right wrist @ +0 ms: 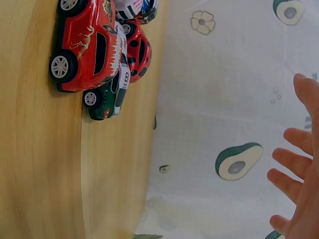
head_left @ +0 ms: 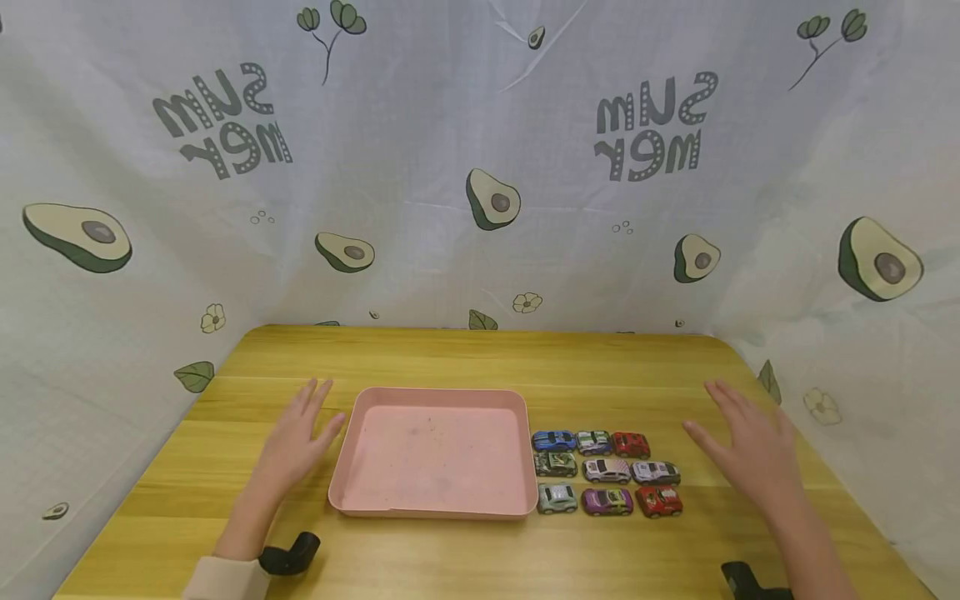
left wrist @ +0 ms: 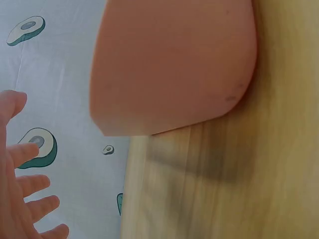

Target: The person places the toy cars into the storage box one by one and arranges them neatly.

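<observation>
A pink tray (head_left: 442,510) lies on the wooden table, left of several toy cars set in three rows. My left hand (head_left: 291,446) is beside the tray's left side, fingers spread, holding nothing. To the right of the cars, my right hand (head_left: 753,454) is also spread and holds nothing. Among the cars are a blue car (head_left: 554,441), a purple car (head_left: 607,502) and a red car (head_left: 659,502) in the nearest row's right end. The right wrist view shows a red car (right wrist: 89,45) close up; the left wrist view shows the tray's side wall (left wrist: 174,64).
The wooden table (head_left: 450,358) runs back to a white curtain (head_left: 420,167) printed with avocados, which also hangs along both sides. A black wrist strap piece (head_left: 291,554) sits at the left wrist, another (head_left: 750,583) at the right.
</observation>
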Demonstrator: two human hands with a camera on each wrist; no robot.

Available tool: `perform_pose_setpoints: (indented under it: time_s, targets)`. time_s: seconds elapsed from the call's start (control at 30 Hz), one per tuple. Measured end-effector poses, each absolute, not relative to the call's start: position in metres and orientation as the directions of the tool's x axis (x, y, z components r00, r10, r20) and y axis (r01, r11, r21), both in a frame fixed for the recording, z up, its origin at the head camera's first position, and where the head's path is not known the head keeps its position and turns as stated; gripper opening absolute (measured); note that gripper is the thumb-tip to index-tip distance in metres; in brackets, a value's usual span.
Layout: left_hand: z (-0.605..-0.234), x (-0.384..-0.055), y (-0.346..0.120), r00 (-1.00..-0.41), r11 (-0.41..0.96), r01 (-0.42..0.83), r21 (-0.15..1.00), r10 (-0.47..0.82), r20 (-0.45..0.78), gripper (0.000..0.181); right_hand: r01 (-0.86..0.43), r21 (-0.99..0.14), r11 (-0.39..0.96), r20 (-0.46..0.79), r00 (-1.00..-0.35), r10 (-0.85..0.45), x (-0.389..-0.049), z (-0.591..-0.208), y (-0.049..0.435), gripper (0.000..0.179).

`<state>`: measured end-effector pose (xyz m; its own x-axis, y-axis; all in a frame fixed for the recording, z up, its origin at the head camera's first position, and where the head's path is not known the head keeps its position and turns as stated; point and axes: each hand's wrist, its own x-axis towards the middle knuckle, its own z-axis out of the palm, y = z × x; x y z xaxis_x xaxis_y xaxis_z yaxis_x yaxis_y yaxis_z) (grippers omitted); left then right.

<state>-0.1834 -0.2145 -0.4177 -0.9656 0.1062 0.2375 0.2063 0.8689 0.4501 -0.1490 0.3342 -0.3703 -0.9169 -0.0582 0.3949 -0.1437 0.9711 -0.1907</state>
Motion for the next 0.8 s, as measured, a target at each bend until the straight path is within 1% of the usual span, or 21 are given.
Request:
perform_pose_setpoints:
  time_s: [0.2, 0.43, 0.63, 0.8]
  targets:
    - [-0.424, -0.183, -0.212, -0.977, 0.830, 0.183, 0.527, 0.095, 0.190, 0.063, -0.126, -0.201, 0.971, 0.385, -0.922, -0.039, -0.147, -0.374, 0.334, 0.068]
    - [-0.428, -0.182, -0.212, -0.988, 0.764, 0.153, 0.626, 0.099, 0.121, 0.062, -0.120, -0.252, 0.960, 0.365, -0.931, -0.021, -0.141, -0.377, 0.335, 0.065]
    - [-0.431, -0.181, -0.214, -0.989, 0.676, 0.143, 0.723, 0.120, 0.083, 0.062, -0.114, -0.264, 0.958, 0.351, -0.936, -0.015, -0.139, -0.378, 0.334, 0.059]
    - [-0.433, -0.180, -0.214, -0.989, 0.624, 0.138, 0.770, 0.122, 0.078, 0.061, -0.114, -0.280, 0.953, 0.326, -0.945, -0.017, -0.137, -0.382, 0.334, 0.058]
